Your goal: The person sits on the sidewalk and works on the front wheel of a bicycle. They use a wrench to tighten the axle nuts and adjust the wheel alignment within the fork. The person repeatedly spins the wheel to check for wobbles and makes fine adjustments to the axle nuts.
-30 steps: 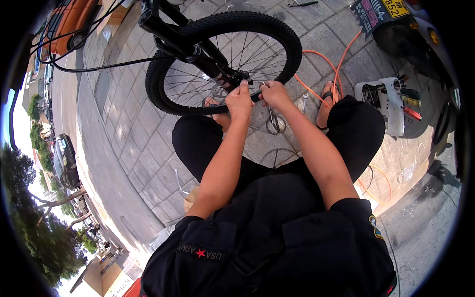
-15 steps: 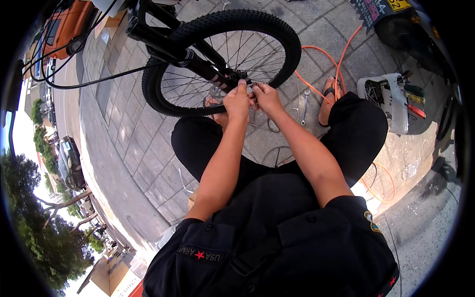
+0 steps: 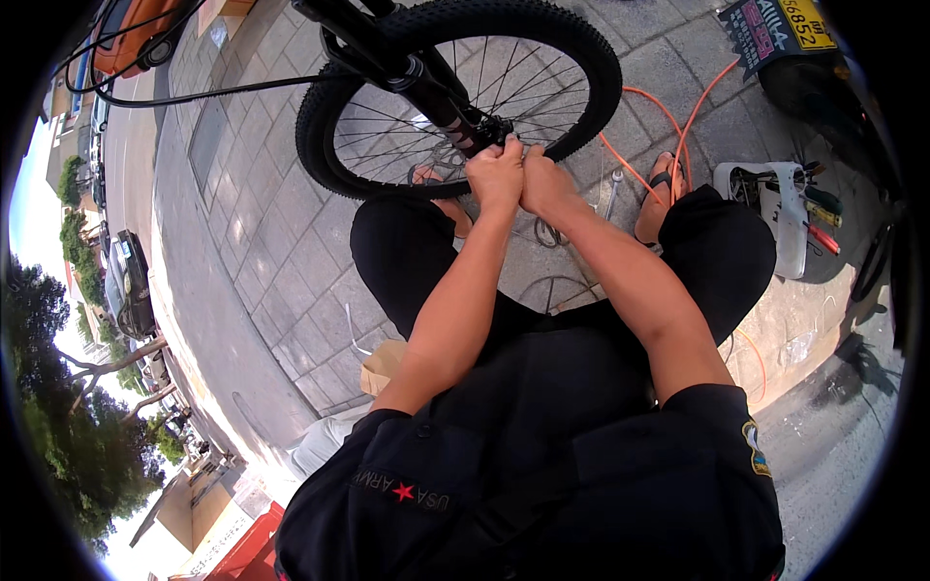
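The black front fork [image 3: 426,99] of a bicycle stands over a knobby-tyred wheel [image 3: 601,82], with the hub [image 3: 497,130] low on the fork. My left hand [image 3: 495,174] is closed at the fork's lower end, beside the hub. Pressed up against it, my right hand [image 3: 544,182] is closed too, fingers bent toward the hub; what both grip is hidden. On the paving between my knees lie a dark coiled loop [image 3: 547,232] and a silver wrench [image 3: 614,194], just beyond my right hand.
A white tool case [image 3: 790,242] with screwdrivers stands at right, near orange hose [image 3: 683,136] and a scooter [image 3: 809,102]. A paper bag [image 3: 383,368] sits behind my left knee. An orange car [image 3: 136,44] and a dark car [image 3: 126,281] stand along the road at left.
My hands have drawn together at the hub and sit higher in the picture, the right fingers further hidden. The whole view has shifted, the wheel now further right.
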A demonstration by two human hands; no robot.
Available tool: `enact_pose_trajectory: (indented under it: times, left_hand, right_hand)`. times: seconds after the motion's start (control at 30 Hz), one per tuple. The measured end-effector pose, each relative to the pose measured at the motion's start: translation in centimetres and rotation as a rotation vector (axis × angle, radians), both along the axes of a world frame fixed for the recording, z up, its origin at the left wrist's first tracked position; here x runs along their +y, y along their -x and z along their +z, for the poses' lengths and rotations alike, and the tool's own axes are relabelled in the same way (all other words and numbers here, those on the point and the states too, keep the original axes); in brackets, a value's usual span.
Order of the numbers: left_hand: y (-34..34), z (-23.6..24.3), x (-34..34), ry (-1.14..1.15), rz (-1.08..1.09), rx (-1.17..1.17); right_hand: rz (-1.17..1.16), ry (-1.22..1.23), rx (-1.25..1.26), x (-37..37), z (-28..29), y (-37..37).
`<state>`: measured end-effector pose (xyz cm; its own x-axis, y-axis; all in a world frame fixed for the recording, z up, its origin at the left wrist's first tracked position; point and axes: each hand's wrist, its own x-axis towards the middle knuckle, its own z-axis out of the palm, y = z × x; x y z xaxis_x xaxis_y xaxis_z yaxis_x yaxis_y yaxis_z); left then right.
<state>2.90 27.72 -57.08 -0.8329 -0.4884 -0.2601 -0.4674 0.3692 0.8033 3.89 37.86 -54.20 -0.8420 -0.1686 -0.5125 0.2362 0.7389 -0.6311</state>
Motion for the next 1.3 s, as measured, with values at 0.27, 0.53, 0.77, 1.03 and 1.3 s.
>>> enact_pose_trajectory:
  times: [0.27, 0.53, 0.77, 1.03, 1.3]
  left_hand:
    - [0.1, 3.1, 0.8, 0.033, 0.037, -0.104]
    - [0.0, 1.6, 1.3, -0.013, 0.072, -0.044]
    - [-0.6, 1.6, -1.5, -0.094, -0.109, -0.109]
    - [0.3, 16.7, -16.5, 0.247, 0.056, 0.555]
    - [-0.4, 13.4, -26.6, 0.347, -0.049, 0.241]
  right_hand:
    - [0.159, -0.076, -0.003, 1.2, 0.0, 2.1]
    - [0.368, -0.146, -0.090, 2.6, 0.2, 4.8]
    - [0.152, -0.033, -0.106, 1.5, -1.8, 3.7]
    - [-0.044, -0.108, -0.050, 1.7, 1.2, 1.8]
    - [0.044, 0.014, -0.088, 1.6, -0.5, 2.4]
